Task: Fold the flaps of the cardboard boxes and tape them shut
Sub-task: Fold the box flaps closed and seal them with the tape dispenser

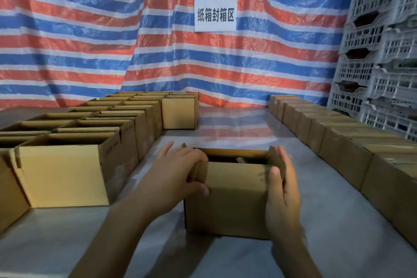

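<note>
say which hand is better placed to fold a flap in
Likely left: the left hand curls over the top of the left flap; the right hand flanks the upright right flap.

A small brown cardboard box [234, 201] stands upright at 6 o'clock, its top open and its left and right side flaps tilted inward. From 9 to 11 o'clock, rows of open-topped boxes [67, 171] stand packed together. A row of closed boxes [343, 144] runs from 2 to 4 o'clock.
</note>
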